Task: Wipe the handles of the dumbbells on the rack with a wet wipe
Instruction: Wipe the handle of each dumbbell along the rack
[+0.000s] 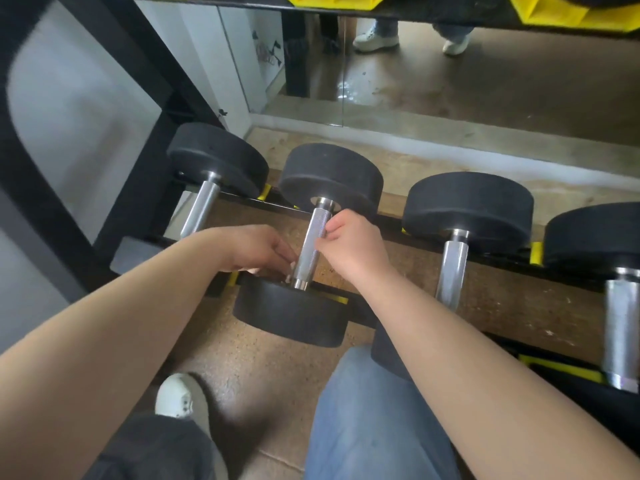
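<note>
Our right grip [349, 247] pinches the upper part of the knurled handle [313, 237] of the second dumbbell [291, 317], which lies across the rack [389, 224]. Our left grip [259, 249] curls in at the handle's lower end, though we cannot tell whether it holds a wipe. We should wrap the wipe right round the knurling and draw it end to end.

Observed four dumbbells [467, 202] side by side on black rack [249, 200] with yellow cradles. Found right hand [353, 247] pinching upper part of second dumbbell's knurled handle [311, 244]; left hand [259, 249] touching its lower end, grip unclear. Noted mirror [450, 81] behind.
</note>
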Available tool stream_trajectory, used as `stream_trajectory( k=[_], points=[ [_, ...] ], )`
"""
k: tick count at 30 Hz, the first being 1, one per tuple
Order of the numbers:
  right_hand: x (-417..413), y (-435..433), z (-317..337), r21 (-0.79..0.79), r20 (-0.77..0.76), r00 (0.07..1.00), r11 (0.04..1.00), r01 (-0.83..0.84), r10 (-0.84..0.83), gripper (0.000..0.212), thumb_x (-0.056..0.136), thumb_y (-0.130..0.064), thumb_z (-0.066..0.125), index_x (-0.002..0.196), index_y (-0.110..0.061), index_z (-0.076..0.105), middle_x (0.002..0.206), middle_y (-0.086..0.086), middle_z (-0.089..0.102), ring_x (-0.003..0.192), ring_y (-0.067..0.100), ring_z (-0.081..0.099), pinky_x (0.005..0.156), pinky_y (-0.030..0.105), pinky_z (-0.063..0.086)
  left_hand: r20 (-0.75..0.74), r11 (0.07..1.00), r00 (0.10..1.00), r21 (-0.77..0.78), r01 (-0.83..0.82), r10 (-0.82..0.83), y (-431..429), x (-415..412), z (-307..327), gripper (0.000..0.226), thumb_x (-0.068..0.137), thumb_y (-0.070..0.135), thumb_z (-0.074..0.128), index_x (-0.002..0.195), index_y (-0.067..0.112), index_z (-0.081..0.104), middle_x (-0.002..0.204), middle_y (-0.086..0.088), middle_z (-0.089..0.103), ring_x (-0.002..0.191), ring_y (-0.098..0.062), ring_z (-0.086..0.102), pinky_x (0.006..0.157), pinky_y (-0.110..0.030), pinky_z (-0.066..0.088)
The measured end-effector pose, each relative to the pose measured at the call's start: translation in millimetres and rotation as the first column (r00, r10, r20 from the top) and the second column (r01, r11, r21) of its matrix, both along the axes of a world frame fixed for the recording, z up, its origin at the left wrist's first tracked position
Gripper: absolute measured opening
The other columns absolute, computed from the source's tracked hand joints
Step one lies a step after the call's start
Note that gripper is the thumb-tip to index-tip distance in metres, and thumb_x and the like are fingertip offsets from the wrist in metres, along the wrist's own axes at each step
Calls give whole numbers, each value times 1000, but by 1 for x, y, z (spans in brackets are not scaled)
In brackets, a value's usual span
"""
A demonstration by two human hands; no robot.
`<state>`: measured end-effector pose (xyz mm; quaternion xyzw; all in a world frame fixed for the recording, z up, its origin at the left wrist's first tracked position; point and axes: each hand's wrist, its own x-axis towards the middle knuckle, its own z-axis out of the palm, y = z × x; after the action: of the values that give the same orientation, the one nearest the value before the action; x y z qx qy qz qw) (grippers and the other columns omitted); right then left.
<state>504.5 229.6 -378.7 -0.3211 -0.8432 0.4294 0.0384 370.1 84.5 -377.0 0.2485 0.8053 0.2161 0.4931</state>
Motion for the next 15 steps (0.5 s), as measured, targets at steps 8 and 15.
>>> stream_trajectory(
  k=[8, 15],
  points=[
    [7, -4, 5, -104, -11, 1000, 994, 15, -16, 44, 74, -32, 90, 108, -28, 62, 97, -12, 70, 89, 9, 66, 64, 20, 45, 219, 643, 800, 494, -585, 559, 41, 5, 2, 7, 92, 7, 75, 95, 0, 75, 88, -13, 78, 75, -17, 76, 69, -25, 62],
    [7, -6, 5, -119, -16, 999, 992, 30, -32, 45, 72, -30, 91, 106, -24, 63, 93, -10, 74, 86, 7, 68, 77, 31, 54, -407, 913, 890, 406, -24, 205, 13, 8, 2, 5, 82, 26, 87, 81, 29, 82, 80, 17, 77, 74, 8, 65, 72, -2, 44]
  ],
)
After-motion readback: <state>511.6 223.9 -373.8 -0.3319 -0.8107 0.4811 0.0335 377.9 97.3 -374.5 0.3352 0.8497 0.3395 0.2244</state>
